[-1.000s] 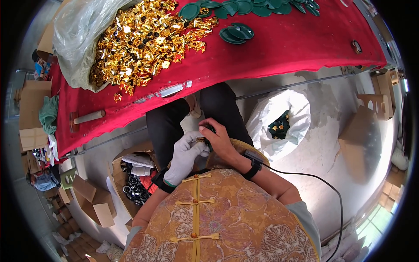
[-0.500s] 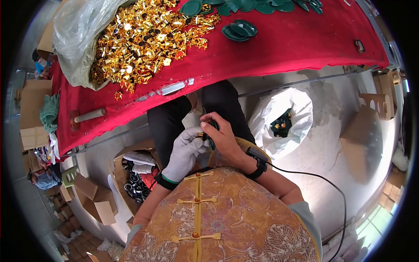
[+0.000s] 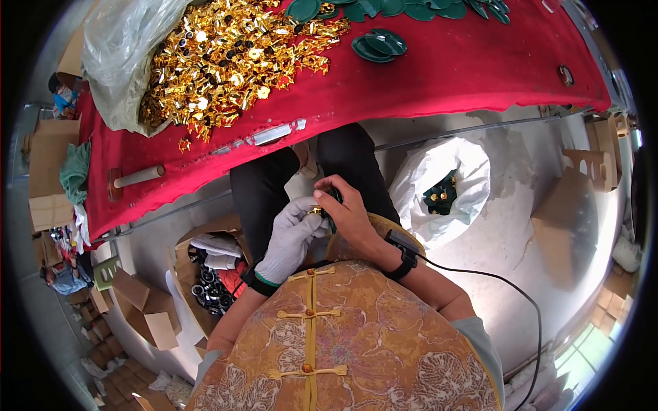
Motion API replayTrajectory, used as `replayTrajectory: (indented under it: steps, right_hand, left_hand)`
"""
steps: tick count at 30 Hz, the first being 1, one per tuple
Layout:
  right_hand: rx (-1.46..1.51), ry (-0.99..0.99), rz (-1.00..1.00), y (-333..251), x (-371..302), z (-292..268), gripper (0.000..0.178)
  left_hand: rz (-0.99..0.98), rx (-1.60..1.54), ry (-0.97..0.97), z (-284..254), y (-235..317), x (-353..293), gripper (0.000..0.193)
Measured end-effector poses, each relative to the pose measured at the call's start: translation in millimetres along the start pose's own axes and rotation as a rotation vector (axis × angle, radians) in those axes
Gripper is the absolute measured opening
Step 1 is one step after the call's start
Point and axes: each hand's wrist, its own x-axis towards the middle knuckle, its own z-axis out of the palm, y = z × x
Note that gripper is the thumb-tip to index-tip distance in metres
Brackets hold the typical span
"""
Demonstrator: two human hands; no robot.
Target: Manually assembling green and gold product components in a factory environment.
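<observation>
A red cloth (image 3: 439,75) covers a long table across the top of the view, above a pale concrete floor. On the cloth lies a heap of gold pieces (image 3: 226,55) spilling from a clear plastic bag (image 3: 120,48), with green discs (image 3: 379,45) to its right. Below the table's edge, a white sack (image 3: 439,188) stands open on the floor with green and gold parts inside, and a cardboard box (image 3: 205,274) of dark rings sits to the left.

The small part (image 3: 323,209) is held over the person's lap, between both hands. It shows a gold tip and a dark green body, mostly hidden by fingers. The left hand (image 3: 291,236), in a white glove, pinches it from below with fingers curled. The bare right hand (image 3: 349,212) closes over it from the right, thumb and forefinger tight on it, wrist bent inward with a black band (image 3: 404,255) and cable.
</observation>
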Motion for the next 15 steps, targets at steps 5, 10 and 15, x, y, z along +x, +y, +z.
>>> replayTrajectory:
  steps: [5, 10, 15]
  right_hand:
    - [-0.060, 0.013, -0.043, 1.7, -1.9, 3.8, 0.032]
    - [-0.062, 0.013, -0.041, 7.4, 7.0, 3.5, 0.032]
    - [-0.129, 0.019, -0.078, 1.3, 15.9, -2.8, 0.032]
  left_hand:
    - [0.013, -0.020, 0.000, 0.8, 1.7, -3.5, 0.023]
    - [0.008, -0.007, 0.028, 1.3, 4.7, 3.6, 0.023]
    - [0.052, 0.071, 0.059, 10.2, 6.4, 13.7, 0.023]
